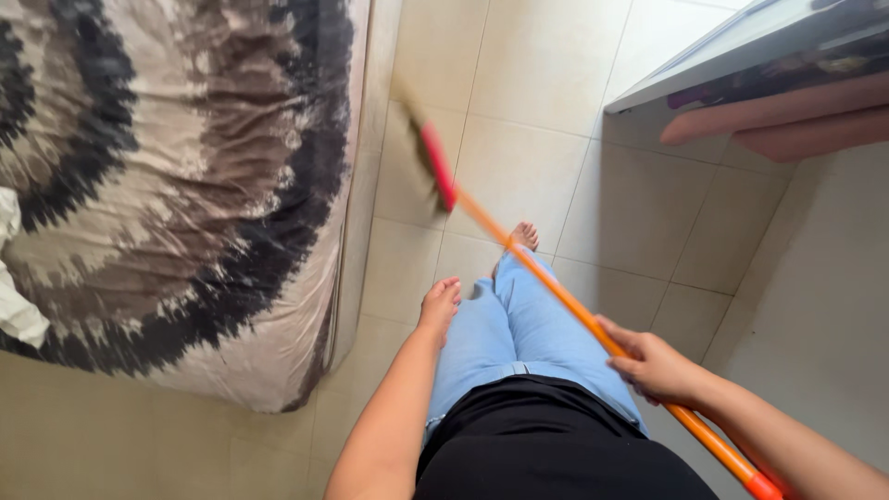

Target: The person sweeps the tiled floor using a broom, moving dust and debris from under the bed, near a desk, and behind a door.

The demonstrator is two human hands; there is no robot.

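My right hand [656, 366] grips the orange handle of a broom [556, 294] near its upper end. The handle runs up and to the left over my blue jeans to a red broom head [437, 167] with dark bristles, blurred, above the beige tiled floor [519, 120]. That head lies close to the side of a mattress [176, 185] with a brown, black and beige ring pattern. My left hand [439, 304] hangs loosely by my left thigh with its fingers curled and nothing in it. One bare foot [524, 235] shows beyond my knees.
The mattress fills the left half of the view. At the top right stands a piece of furniture with a light edge [704, 56] and pinkish padded parts [787, 116]. A pale wall or panel [824, 306] runs down the right side.
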